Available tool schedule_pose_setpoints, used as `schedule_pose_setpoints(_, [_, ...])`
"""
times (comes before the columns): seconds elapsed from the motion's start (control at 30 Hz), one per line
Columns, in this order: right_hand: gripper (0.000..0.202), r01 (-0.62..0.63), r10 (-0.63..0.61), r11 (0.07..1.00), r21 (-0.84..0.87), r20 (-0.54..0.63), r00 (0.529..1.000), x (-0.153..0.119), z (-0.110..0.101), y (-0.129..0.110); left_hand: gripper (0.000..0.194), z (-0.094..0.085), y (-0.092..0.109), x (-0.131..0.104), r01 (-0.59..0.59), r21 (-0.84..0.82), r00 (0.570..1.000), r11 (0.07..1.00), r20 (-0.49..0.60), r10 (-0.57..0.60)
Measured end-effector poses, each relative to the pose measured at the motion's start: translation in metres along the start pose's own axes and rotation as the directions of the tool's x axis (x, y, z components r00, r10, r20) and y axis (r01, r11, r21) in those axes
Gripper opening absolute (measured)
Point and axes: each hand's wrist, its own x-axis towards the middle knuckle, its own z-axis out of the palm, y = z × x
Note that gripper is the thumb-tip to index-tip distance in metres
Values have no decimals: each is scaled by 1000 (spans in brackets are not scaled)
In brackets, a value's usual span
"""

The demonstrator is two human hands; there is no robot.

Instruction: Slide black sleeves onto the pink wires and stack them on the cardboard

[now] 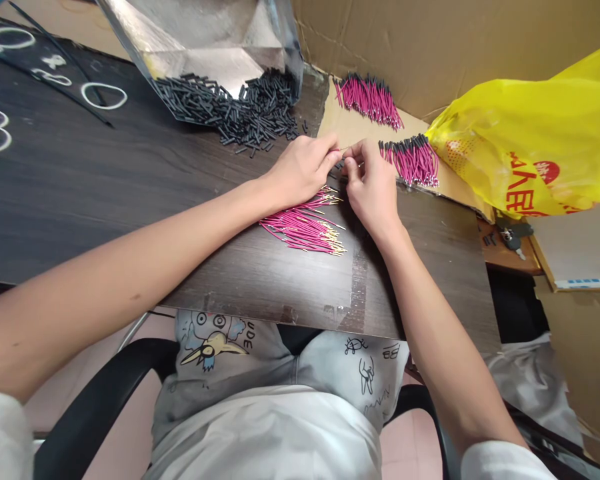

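My left hand is closed in a pinch on a short wire, of which only a thin gold-coloured end shows between the two hands. Fingertip to fingertip with it, my right hand is pinched as well; whatever it grips is hidden by the fingers. Below the left hand lies a loose pile of magenta wires with bare gold-coloured ends. Beyond the hands, an opened silver bag spills many short black tubes onto the table.
Magenta wires with black ends lie in a far bundle and a nearer bundle on a cardboard sheet. A yellow plastic bag stands at right, near keys. White rubber bands and thin black rods lie at left.
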Motion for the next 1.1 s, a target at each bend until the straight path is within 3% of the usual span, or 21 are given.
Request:
schedule_pose_setpoints(0.37, [23, -8, 9, 1000, 16, -51, 999, 2, 4, 3, 45, 1, 2, -2, 26, 2, 999, 1000, 19, -26])
schedule_pose_setpoints(0.7, [33, -27, 21, 999, -35, -157, 987, 0, -2, 2, 43, 4, 2, -2, 33, 9, 999, 999, 28, -33])
schedule_pose_setpoints(1.1, [29, 6, -4, 1000, 20, -88, 996, 1, 3, 0, 41, 3, 3, -3, 4, 50, 999, 999, 34, -6])
